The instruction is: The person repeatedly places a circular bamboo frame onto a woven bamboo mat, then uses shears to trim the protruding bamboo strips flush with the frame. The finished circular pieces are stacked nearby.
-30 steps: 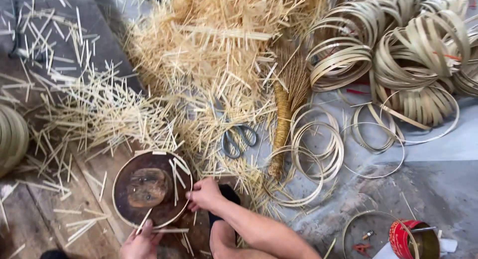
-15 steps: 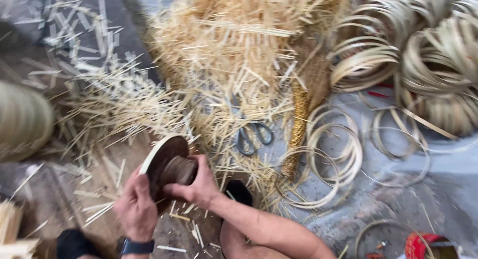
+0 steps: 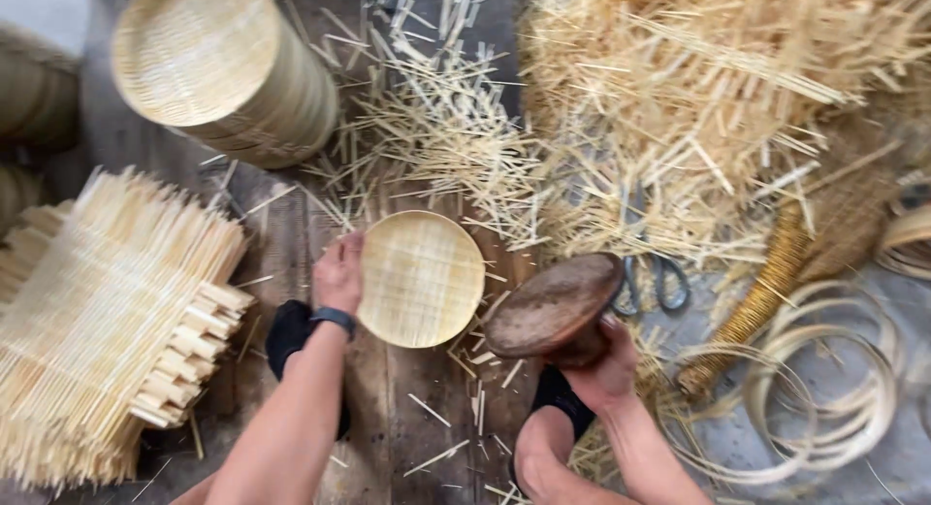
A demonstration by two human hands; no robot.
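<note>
Your left hand (image 3: 338, 269) is closed on the left rim of a round woven tray (image 3: 421, 278), fingers curled over the edge, thumb side toward you; a dark band sits on that wrist. The tray is a shallow pale-yellow disc of tightly plaited bamboo strips, with a fine criss-cross weave on its face and a neat bound rim; it is held just above the dark wooden floor (image 3: 388, 418), roughly midway between your two arms, tilted slightly toward you. Your right hand (image 3: 603, 367) grips the underside of a dark brown wooden mould (image 3: 555, 304), a domed, mushroom-like block with a smooth worn top; the fingers wrap its stem, so the hand is closed around it. The mould sits just right of the tray, near it but apart.

To your left lies a stack of square woven mats (image 3: 107, 321) with loose strip ends sticking out; above it stands a tall stack of finished round trays (image 3: 228, 73). Cut bamboo slivers (image 3: 456, 136) litter the floor beyond the tray; scissors (image 3: 652, 272) lie just past the mould; coiled bamboo hoops (image 3: 824, 389) rest at far right.
</note>
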